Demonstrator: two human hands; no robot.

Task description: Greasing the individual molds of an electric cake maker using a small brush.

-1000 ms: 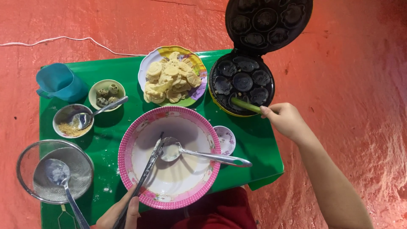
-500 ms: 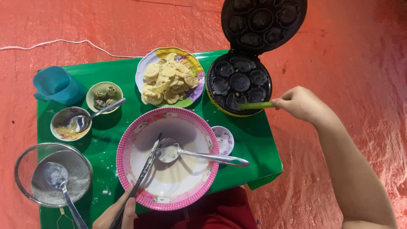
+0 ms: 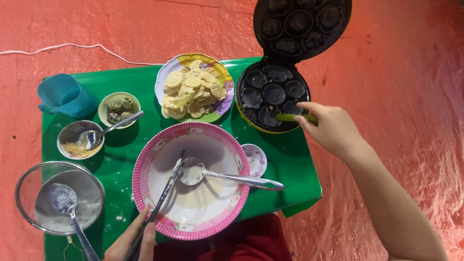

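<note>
We see the right hand (image 3: pixel 333 130) pinching a slim green stick (image 3: pixel 290 117), its tip inside the open black mould cake maker (image 3: pixel 273 94). Left of that maker, the left hand (image 3: pixel 133 241) grips a dark whisk (image 3: pixel 162 200) resting in the pink-rimmed batter bowl (image 3: pixel 191 179).

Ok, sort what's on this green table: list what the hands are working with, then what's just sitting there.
In use:
right hand
green brush
black mould pan
left hand
tongs
pink bowl

Lying about:
plate of cakes
blue jug
sieve
ladle
</note>
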